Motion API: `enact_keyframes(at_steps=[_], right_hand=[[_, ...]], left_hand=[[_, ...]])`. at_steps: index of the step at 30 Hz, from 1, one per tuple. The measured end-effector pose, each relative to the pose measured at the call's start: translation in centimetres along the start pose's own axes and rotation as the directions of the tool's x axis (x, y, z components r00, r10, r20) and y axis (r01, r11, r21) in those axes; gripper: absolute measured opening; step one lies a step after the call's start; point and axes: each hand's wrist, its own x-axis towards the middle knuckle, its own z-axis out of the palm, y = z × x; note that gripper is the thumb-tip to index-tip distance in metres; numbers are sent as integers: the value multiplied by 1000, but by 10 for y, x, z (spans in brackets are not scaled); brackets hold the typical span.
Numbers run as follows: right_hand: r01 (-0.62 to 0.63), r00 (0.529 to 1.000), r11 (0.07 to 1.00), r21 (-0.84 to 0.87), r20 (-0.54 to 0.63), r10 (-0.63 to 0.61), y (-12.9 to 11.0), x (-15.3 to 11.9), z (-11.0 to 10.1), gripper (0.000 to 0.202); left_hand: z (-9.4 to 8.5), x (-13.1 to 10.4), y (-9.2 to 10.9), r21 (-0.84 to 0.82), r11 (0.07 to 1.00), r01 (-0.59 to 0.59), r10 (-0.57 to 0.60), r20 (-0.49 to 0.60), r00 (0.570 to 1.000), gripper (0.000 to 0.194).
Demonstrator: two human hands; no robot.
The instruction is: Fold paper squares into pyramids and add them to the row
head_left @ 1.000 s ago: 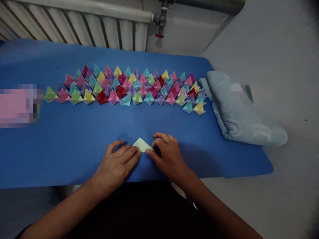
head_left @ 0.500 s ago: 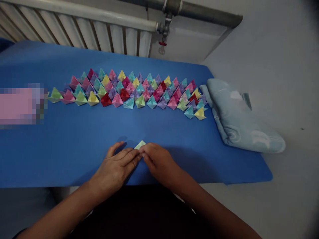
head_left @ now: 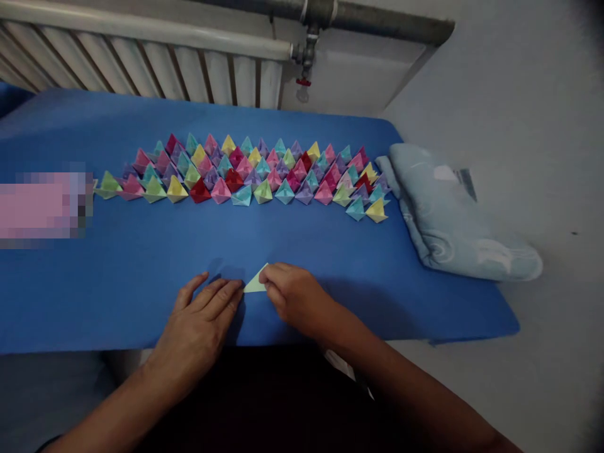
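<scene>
A pale green sheet of paper folded into a triangle [head_left: 255,282] lies near the front of the blue table, its tip pointing away from me. My right hand [head_left: 293,296] is closed over its right side, with thumb and fingers gripping the paper and hiding that half. At the left corner, the fingertips of my left hand [head_left: 204,308] rest flat on the table, fingers stretched out and just touching the paper. Farther back stand several rows of small folded paper boats [head_left: 242,195] in pink, yellow, green, blue, purple and red.
The blue table [head_left: 155,264] stands against a white radiator [head_left: 141,60] with a pipe valve [head_left: 303,82]. A folded light-blue blanket [head_left: 453,220] lies at the right end. A blurred pink block [head_left: 38,207] is at the left edge.
My left hand has slid left along the folded paper's lower edge to its corner, uncovering more of the paper. My right hand keeps its place on the right side.
</scene>
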Motion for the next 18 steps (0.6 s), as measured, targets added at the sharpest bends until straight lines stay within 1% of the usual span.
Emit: enact_keyframes(at_steps=[2,3,5,8,9,11,14,16,18], right_hand=[[-5,1000,999,33,-22,6,0,2,-1,21],[-12,1000,999,48,-25,13,0,3,-2,20],[-26,999,997,75,-20,28,0,6,-4,20],[-43,999,984,174,-25,48,3,8,-10,20],[-59,997,972,229,-44,70,5,8,-13,19],[-109,982,932,347,-106,155,11,5,-19,14],[-194,935,868,457,-181,304,23,-4,-26,10],[-225,917,838,497,-183,355,31,-11,-28,9],[-237,910,805,544,-167,381,37,-17,-28,10]], left_hand=[[-1,10,7,-72,997,31,-33,-27,999,31],[1,15,9,-125,992,30,-33,-23,999,28],[6,26,11,-189,982,6,-6,-2,1000,24],[14,40,5,-195,979,-54,58,19,998,24],[16,43,2,-200,977,-74,83,35,996,23],[16,50,-6,-232,968,-93,118,95,989,21],[13,59,-15,-291,956,-46,109,205,973,17],[13,66,-19,-313,950,-18,103,255,962,13],[13,72,-23,-334,942,-25,125,281,952,11]])
